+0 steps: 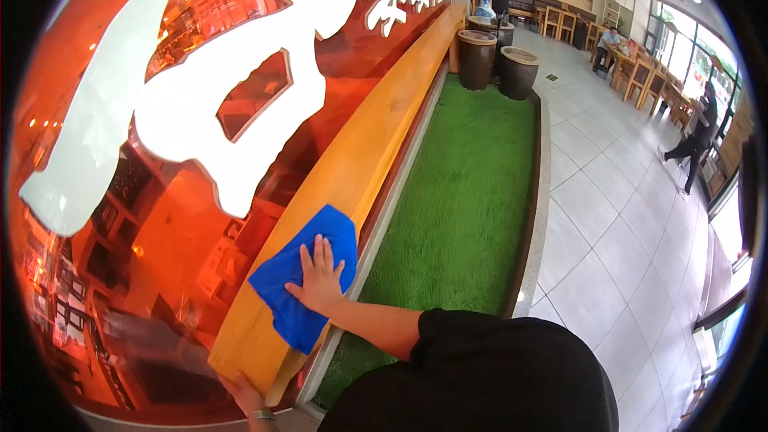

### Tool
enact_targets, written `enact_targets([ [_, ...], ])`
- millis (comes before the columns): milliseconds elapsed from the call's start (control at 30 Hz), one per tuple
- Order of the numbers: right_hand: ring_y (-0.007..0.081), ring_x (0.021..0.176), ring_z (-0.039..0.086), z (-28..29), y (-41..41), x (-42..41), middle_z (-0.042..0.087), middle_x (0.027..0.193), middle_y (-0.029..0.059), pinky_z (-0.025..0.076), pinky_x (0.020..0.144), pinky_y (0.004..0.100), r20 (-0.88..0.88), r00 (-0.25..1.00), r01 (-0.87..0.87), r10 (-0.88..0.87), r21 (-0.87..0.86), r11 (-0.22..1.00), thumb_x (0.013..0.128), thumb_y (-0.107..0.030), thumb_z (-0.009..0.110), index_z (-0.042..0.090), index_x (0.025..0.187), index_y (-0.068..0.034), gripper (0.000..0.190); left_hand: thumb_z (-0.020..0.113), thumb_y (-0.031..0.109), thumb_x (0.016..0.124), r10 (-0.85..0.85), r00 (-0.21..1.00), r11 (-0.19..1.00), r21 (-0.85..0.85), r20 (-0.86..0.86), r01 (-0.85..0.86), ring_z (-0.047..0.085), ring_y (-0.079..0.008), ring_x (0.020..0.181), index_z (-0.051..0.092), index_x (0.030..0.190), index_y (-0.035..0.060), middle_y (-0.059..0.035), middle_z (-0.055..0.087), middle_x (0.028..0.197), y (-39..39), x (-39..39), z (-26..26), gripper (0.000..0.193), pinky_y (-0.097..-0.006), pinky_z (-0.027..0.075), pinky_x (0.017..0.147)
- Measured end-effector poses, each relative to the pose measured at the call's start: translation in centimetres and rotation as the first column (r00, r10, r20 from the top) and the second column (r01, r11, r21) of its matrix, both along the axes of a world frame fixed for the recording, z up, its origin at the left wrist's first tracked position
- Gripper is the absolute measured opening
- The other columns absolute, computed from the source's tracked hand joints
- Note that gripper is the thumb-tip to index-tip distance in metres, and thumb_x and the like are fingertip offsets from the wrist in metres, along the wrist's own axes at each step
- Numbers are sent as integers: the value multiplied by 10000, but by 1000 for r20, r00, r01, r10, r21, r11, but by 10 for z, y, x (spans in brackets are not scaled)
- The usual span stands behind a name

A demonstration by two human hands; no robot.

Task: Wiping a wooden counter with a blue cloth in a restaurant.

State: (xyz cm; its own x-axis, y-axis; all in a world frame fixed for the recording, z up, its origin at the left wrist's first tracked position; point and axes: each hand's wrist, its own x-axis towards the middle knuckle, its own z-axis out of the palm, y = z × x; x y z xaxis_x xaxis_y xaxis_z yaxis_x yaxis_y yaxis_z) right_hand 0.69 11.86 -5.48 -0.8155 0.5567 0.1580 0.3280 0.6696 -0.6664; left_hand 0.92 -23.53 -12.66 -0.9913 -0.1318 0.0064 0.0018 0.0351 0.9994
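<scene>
A blue cloth [282,288] lies spread over the top of a long wooden ledge [360,162] along a glossy red wall. My right hand [318,276] presses flat on the cloth, fingers spread and pointing up the ledge. At the ledge's near end, low in the view, my left hand [245,395] touches the wood at its edge, a band on its wrist. Its fingers are partly hidden by the ledge, so its grip does not show.
Green artificial turf [474,192] with a stone kerb [540,204] runs beside the ledge. Large brown jars [477,60] and a blue-and-white vase [485,3] stand at its far end. Beyond the tiled floor [606,204] are wooden tables, chairs and several people, one walking [699,132] at right.
</scene>
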Motion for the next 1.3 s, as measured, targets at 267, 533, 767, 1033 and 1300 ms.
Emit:
enact_targets([
  [267, 349, 1524, 72, 11, 130, -64, 65, 1643, 193, 305, 1057, 716, 18, 967, 256, -255, -34, 966, 773, -448, 787, 281, 1540, -98, 983, 423, 401, 1042, 85, 994, 928, -370, 74, -52, 427, -304, 1355, 223, 1555, 53, -199, 368, 1524, -35, -18, -41, 651, -416, 364, 1091],
  [533, 389, 1507, 93, -9, 235, -106, 83, 1630, 226, 335, 1097, 634, -145, 901, 398, -408, -94, 912, 727, -411, 831, 284, 1541, -87, 1033, 470, 444, 1014, 2, 997, 610, -790, 71, 55, 273, -440, 1429, 285, 1538, 50, -253, 282, 1568, 8, 6, 20, 681, -517, 254, 1163],
  [767, 540, 1359, 356, -21, 223, -99, 183, 1534, 389, 363, 1125, 510, 63, 766, 511, -640, -663, 546, 707, -455, 837, 38, 1575, -70, 1241, 418, 306, 1051, -506, 731, -349, -666, -457, -659, 368, -470, 1371, 388, 1482, -9, -257, 401, 1501, 51, 24, 61, 535, -551, 214, 1177],
  [1033, 521, 1397, 298, -27, 57, -41, 180, 1529, 392, 294, 1158, 517, 71, 876, 417, -477, -609, 674, 734, -450, 829, 1, 1564, -36, 1244, 421, 317, 1049, -657, 673, 104, -925, -340, -365, 365, -447, 1385, 457, 1443, 0, -232, 422, 1497, 62, 15, 81, 507, -563, 257, 1155],
  [1300, 490, 1386, 343, 9, 149, -77, 243, 1503, 375, 342, 1125, 532, 236, 818, 517, -525, -701, 491, 736, -456, 828, 55, 1564, -46, 1204, 446, 373, 1033, -745, 651, 85, -988, -149, -130, 372, -439, 1385, 401, 1481, 24, -241, 393, 1510, 59, 14, 86, 570, -538, 280, 1155],
])
